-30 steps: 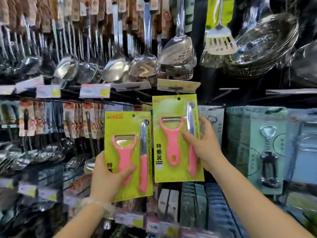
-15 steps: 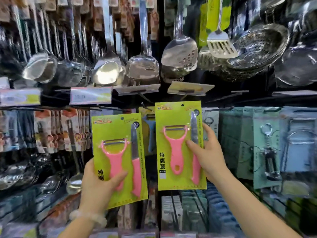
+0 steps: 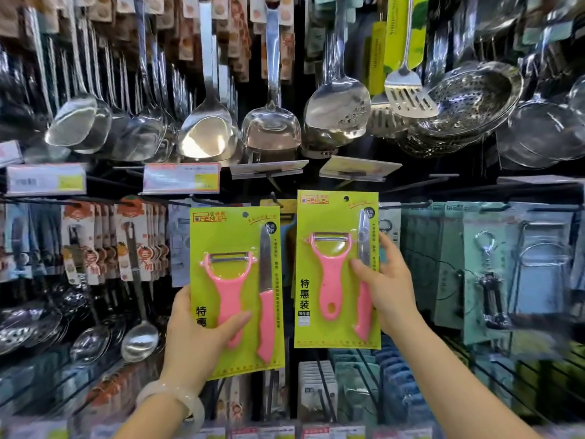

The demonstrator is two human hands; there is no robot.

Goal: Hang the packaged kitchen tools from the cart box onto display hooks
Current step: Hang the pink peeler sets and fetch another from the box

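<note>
Head view: crowded shop wall, steel ladles (image 3: 207, 134) and a perforated colander (image 3: 468, 103) hanging up top, price tags (image 3: 180, 178) along a rail, carded goods on pegs below.

Left hand (image 3: 196, 340) gripping the lower edge of the left peeler pack (image 3: 235, 289), thumb over the pink peeler handle, fingers behind the green card. Right hand (image 3: 387, 289) pinching the right peeler pack (image 3: 338, 270) at its right side, thumb on the front near the knife blister, fingers curled behind. Both packs held upright before the display, side by side and just apart, the right one higher. Hang hole (image 3: 346, 198) of the right pack just below a bare display hook (image 3: 274, 198); no hook through it as far as can be told.

Step in hand, by the look of it: lining up the right pack for hanging. Next move likely needs the hole raised and steered onto the hook tip, then pushed back along it; left pack to follow. Cart box out of sight.
</note>
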